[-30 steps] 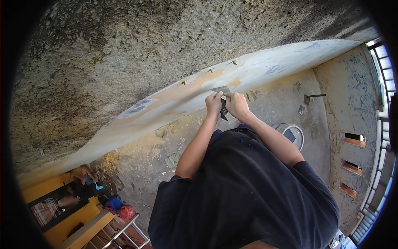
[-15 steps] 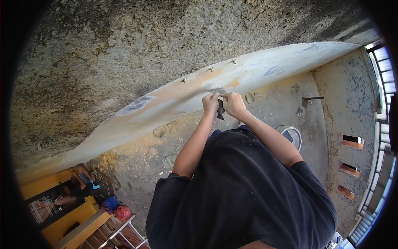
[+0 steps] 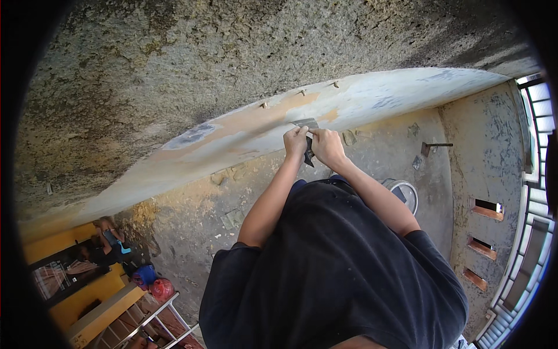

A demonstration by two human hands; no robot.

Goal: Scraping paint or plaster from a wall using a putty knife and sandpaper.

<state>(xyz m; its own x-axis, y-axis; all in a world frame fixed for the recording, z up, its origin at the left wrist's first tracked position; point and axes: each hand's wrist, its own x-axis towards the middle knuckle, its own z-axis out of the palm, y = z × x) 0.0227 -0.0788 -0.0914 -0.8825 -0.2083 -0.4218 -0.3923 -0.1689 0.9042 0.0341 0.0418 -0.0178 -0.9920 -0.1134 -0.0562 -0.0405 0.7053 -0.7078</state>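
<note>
My left hand (image 3: 295, 142) and my right hand (image 3: 328, 148) are side by side in front of me, fingers closed on a scraper (image 3: 306, 123). Its flat grey blade reaches past my fingertips toward the pale wall (image 3: 279, 132), which carries orange-tan and bluish-grey patches. A dark, pointed lower part of the tool sticks out between my wrists. Whether the blade edge touches the wall is hard to make out. Beyond my fingers, several small plugs (image 3: 264, 105) protrude from the wall along its rough edge.
Rough, stained masonry (image 3: 192, 64) fills the upper area. A round pail (image 3: 404, 195) stands by my right arm. At lower left are a metal ladder (image 3: 157, 314), a red bag (image 3: 161, 289) and another person (image 3: 107, 235). A bracket (image 3: 430, 148) juts out at right.
The whole view has shifted slightly, with the wall's edge lower in the picture. My hands keep the same two-handed hold on the scraper, and its blade shows slightly more above my fingers.
</note>
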